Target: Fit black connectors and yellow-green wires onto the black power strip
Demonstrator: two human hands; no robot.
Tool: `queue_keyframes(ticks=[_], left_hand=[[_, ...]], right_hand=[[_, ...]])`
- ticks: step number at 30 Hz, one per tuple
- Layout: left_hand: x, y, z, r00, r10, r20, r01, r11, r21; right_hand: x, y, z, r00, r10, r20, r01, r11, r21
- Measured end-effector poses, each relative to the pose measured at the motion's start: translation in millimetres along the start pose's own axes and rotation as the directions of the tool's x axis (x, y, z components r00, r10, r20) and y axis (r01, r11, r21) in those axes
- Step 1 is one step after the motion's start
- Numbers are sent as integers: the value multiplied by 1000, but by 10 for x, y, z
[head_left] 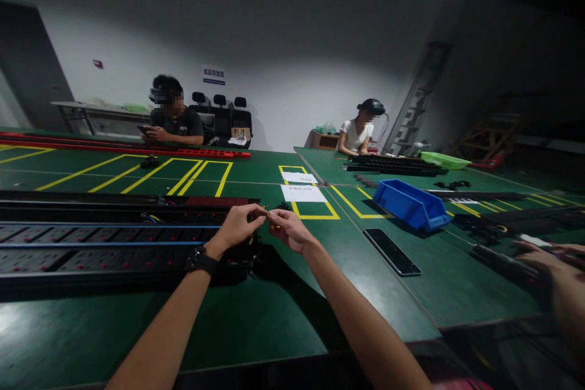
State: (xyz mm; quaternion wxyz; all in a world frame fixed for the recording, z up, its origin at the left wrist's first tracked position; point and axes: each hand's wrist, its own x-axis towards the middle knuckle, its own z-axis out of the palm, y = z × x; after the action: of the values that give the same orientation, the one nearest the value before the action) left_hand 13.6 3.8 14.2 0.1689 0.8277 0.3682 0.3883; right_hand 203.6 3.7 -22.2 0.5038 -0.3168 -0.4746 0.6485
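My left hand (pixel 236 228), with a black watch on its wrist, is closed in a pinch just past the right end of the long socket strips. My right hand (pixel 291 230) is also closed, its fingertips meeting the left ones. Whatever small thing sits between the fingertips is too small and dark to name. Below and left of my hands lie long black power strips (pixel 105 261) with rows of sockets and red dots. Loose wires (pixel 253 263) stick out at their right end, beneath my left hand.
On the green table (pixel 365 311) lie a phone (pixel 393 251), a blue bin (pixel 409 204) and white paper sheets (pixel 304 194). Another person's hands (pixel 543 262) hold a tool at far right, blurred. Two people sit across the table, near red strips (pixel 214 152) and black strips (pixel 397 164).
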Motion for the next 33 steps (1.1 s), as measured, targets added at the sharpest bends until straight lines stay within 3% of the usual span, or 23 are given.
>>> queue_keyframes(ticks=[5,8,12,19,25,33], left_hand=[[0,-37,-13,999,-33,-14,32,998,-61],[-1,-49,-3,997,-61,36,66,986,-152],[-17,-50,21,990,-70,119,93,974,-205],[-28,-45,24,986,-71,154,104,970,-220],[-17,-23,2,990,-75,119,102,966,-240],[-8,-67,-24,978,-82,191,153,907,-394]], right_hand=[[-31,-49,17,998,-51,36,54,995,-84],[-37,-71,-6,999,-48,19,50,990,-129],[-33,-61,-52,999,18,39,-14,995,-97],[-37,-28,-67,985,138,103,-139,990,1],[-41,-31,-51,987,88,137,-84,996,-31],[-25,-13,-54,987,-100,124,127,964,-232]])
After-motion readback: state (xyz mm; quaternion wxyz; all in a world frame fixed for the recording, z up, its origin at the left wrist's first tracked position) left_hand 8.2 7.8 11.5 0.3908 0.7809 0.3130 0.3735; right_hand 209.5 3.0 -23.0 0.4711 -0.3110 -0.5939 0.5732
